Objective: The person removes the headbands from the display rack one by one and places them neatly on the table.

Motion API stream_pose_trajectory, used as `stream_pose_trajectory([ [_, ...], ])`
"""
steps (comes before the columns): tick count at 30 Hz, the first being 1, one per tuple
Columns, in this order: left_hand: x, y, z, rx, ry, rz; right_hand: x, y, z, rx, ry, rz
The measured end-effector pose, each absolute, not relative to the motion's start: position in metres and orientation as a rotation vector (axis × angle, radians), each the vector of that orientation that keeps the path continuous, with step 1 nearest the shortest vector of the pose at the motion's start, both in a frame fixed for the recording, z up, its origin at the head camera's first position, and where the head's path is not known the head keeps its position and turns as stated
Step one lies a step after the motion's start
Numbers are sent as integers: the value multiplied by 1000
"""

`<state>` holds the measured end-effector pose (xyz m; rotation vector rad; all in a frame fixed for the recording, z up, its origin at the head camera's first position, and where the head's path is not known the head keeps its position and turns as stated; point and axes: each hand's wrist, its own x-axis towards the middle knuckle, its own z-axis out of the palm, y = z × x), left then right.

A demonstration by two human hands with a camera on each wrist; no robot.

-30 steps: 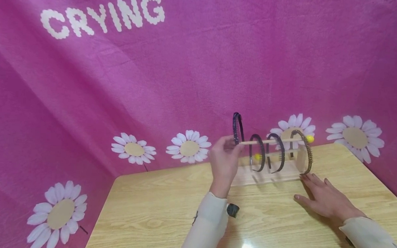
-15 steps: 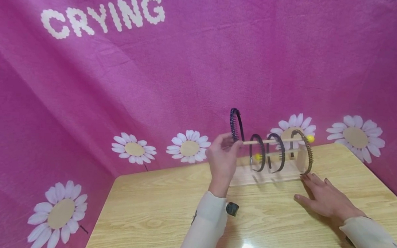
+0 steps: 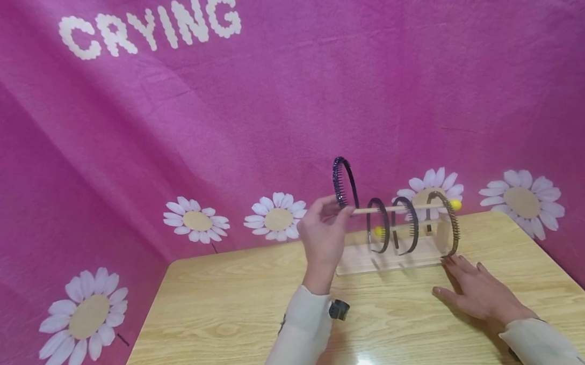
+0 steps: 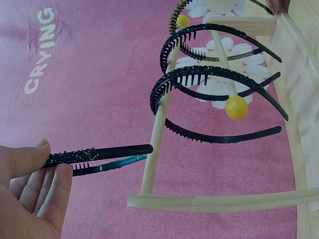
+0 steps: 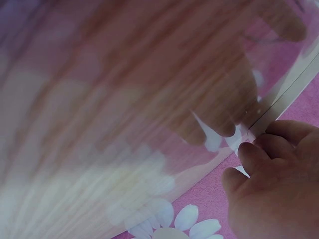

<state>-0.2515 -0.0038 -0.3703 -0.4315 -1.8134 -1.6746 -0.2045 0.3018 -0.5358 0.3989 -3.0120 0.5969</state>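
My left hand (image 3: 323, 237) pinches a black glittery toothed headband (image 3: 338, 176) between thumb and fingers, beside the left part of a wooden headband stand (image 3: 367, 263). In the left wrist view, the tips of that headband (image 4: 107, 153) lie close to the stand's upper rod (image 4: 155, 149); whether they touch it I cannot tell. Two more black headbands (image 4: 209, 74) and a bronze-toned one (image 3: 457, 231) hang over this rod. My right hand (image 3: 487, 291) lies flat on the table with its fingertips at the base's right front corner.
Yellow balls (image 3: 455, 205) cap the rods; one lower rod ends in a yellow ball (image 4: 237, 107) facing left. The wood-grain table (image 3: 230, 304) reaches back to a pink curtain (image 3: 295, 96) printed with daisies and white letters.
My left hand has moved slightly left, and the pinched headband has shifted left and a little up, away from the hanging ones. The right hand has stayed in place.
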Motion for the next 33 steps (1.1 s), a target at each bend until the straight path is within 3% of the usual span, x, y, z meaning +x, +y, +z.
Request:
stream_pose_trajectory([
  [33, -228, -23, -367, -381, -1821, -2098, -204, 303, -536, 389, -3014, 610],
])
